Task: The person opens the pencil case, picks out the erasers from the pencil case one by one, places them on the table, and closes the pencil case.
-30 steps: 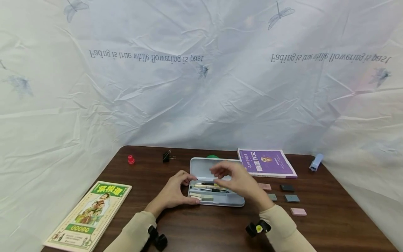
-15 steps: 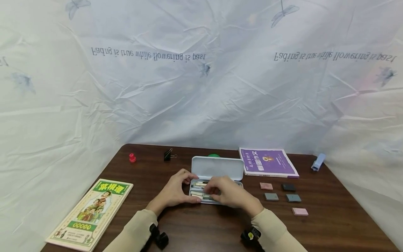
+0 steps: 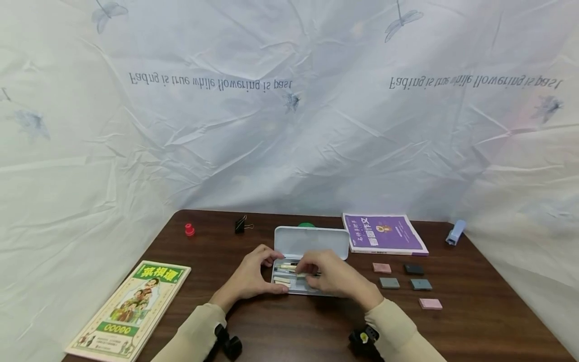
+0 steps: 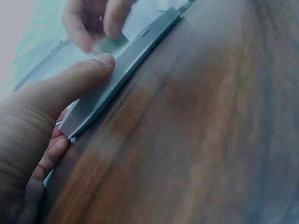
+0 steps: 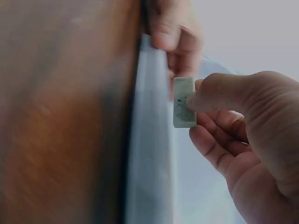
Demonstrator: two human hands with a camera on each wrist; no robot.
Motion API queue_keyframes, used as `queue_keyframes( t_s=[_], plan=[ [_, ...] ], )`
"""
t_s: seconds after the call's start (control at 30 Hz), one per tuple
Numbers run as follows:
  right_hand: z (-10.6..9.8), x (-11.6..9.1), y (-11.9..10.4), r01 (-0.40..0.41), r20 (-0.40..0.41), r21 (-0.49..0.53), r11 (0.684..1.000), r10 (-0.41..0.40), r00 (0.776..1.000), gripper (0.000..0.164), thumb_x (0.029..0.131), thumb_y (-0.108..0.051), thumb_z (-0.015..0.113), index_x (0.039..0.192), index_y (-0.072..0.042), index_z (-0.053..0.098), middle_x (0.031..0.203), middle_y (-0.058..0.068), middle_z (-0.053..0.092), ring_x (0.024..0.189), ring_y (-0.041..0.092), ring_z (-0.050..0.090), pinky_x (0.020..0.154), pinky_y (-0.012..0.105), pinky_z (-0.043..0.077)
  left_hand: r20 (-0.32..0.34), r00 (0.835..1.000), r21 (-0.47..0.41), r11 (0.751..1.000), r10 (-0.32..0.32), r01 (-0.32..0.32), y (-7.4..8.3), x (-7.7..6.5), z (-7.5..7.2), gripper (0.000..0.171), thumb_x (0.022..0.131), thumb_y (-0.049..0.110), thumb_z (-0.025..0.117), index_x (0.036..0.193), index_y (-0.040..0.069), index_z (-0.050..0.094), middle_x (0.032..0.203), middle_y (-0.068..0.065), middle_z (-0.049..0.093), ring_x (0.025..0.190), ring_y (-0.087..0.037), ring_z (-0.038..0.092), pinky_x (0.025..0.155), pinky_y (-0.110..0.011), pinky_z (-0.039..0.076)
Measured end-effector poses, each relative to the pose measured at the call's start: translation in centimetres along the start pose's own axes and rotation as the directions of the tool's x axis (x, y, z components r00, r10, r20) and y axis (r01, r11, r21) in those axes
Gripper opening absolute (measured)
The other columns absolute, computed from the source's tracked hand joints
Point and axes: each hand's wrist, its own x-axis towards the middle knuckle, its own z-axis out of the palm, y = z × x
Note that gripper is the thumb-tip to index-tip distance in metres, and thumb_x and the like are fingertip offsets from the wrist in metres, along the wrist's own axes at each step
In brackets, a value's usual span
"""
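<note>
A pale blue pencil case [image 3: 312,242] lies on the table with its lid raised. My left hand [image 3: 249,275] grips its left end, thumb along the front edge and fingers round the back. Between thumb and fingers, my right hand [image 3: 333,274] pinches a small pale green eraser [image 5: 183,112] over the tray of the case. In the right wrist view the eraser shows dark specks. Pens [image 3: 286,267] lie in the rear part of the tray, partly hidden by the right hand. White erasers [image 3: 282,282] sit at its front left, near the left thumb.
Several loose erasers, among them a pink eraser [image 3: 430,303] and a black eraser [image 3: 413,269], lie right of the case. Behind are a purple book [image 3: 384,234], a blue stapler [image 3: 455,233], a binder clip [image 3: 243,224] and a red object [image 3: 189,230]. A green-and-cream book [image 3: 131,306] lies at left.
My right hand has come down from above the case into its tray, taken hold of the green eraser and lifted it from beside the white ones. The left hand stays in place.
</note>
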Motion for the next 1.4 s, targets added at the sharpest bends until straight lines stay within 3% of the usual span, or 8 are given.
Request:
queue_keyframes(
  t_s=[0.2, 0.33, 0.43, 0.63, 0.83, 1.1, 1.4],
  plan=[
    [-4.2, -2.8, 0.5, 0.03, -0.192, 0.002, 1.0, -0.029, 0.981, 0.033, 0.09, 0.012, 0.08, 0.115, -0.009, 0.08, 0.107, -0.002, 0.078, 0.094, 0.013, 0.072, 0.084, 0.033, 0.065, -0.008, 1.0, 0.014, 1.0, -0.004, 0.004, 0.0, 0.1, 0.1, 0.076, 0.075, 0.055, 0.103, 0.136, 0.02, 0.075, 0.128, 0.004, 0.065, 0.112, -0.015, 0.064, 0.101, -0.035, 0.059],
    [-7.3, -6.2, 1.2, 0.007, -0.33, -0.091, 0.996, -0.037, 0.943, 0.041, 0.085, 0.016, 0.081, 0.115, -0.012, 0.081, 0.107, -0.005, 0.077, 0.091, 0.014, 0.071, 0.081, 0.03, 0.064, -0.003, 1.0, 0.02, 1.0, -0.012, 0.012, 0.0, 0.0, 0.1, 0.075, 0.076, 0.056, 0.102, 0.137, 0.021, 0.075, 0.129, 0.004, 0.064, 0.113, -0.015, 0.063, 0.101, -0.036, 0.059],
    [-9.3, -9.5, 1.8, -0.062, -0.414, -0.167, 0.984, -0.013, 0.91, 0.048, 0.082, 0.017, 0.082, 0.114, -0.019, 0.082, 0.107, -0.009, 0.076, 0.09, 0.01, 0.068, 0.081, 0.022, 0.061, 0.005, 1.0, 0.018, 1.0, -0.016, 0.016, -0.1, -0.1, 0.2, 0.075, 0.077, 0.056, 0.102, 0.137, 0.022, 0.075, 0.129, 0.004, 0.064, 0.113, -0.015, 0.063, 0.101, -0.037, 0.059],
    [-11.5, -16.6, 2.9, -0.22, -0.496, -0.194, 0.956, 0.098, 0.863, 0.05, 0.084, 0.017, 0.086, 0.112, -0.024, 0.081, 0.104, -0.011, 0.073, 0.087, 0.002, 0.063, 0.075, 0.012, 0.055, 0.009, 0.999, 0.026, 0.999, -0.031, 0.031, 0.0, -0.2, 0.3, 0.075, 0.077, 0.057, 0.101, 0.138, 0.022, 0.074, 0.128, 0.005, 0.064, 0.113, -0.015, 0.064, 0.102, -0.039, 0.059],
    [-11.5, -21.9, 4.0, -0.282, -0.536, -0.145, 0.948, 0.164, 0.828, 0.053, 0.081, 0.021, 0.087, 0.11, -0.023, 0.082, 0.104, -0.007, 0.076, 0.089, 0.0, 0.066, 0.078, 0.008, 0.053, 0.0, 1.0, 0.025, 1.0, -0.013, 0.013, -0.1, -0.2, 0.2, 0.075, 0.078, 0.056, 0.101, 0.138, 0.021, 0.074, 0.128, 0.004, 0.064, 0.113, -0.016, 0.064, 0.102, -0.038, 0.059],
    [-9.7, -25.3, 4.7, -0.37, -0.5, -0.143, 0.918, 0.256, 0.827, 0.054, 0.081, 0.015, 0.091, 0.109, -0.029, 0.08, 0.105, -0.012, 0.075, 0.088, -0.001, 0.068, 0.07, 0.012, 0.054, -0.007, 1.0, 0.028, 1.0, -0.008, 0.008, 0.0, -0.3, 0.0, 0.074, 0.077, 0.055, 0.102, 0.137, 0.021, 0.075, 0.129, 0.003, 0.064, 0.113, -0.016, 0.064, 0.102, -0.036, 0.059],
    [-7.6, -27.1, 5.8, -0.339, -0.375, -0.154, 0.928, 0.262, 0.889, 0.058, 0.075, 0.012, 0.095, 0.106, -0.033, 0.078, 0.104, -0.019, 0.074, 0.097, -0.008, 0.066, 0.074, 0.008, 0.052, -0.001, 1.0, 0.03, 1.0, -0.008, 0.008, -0.1, -0.2, 0.0, 0.075, 0.078, 0.055, 0.102, 0.138, 0.021, 0.074, 0.13, 0.004, 0.064, 0.114, -0.015, 0.064, 0.102, -0.037, 0.059]
  ],
)
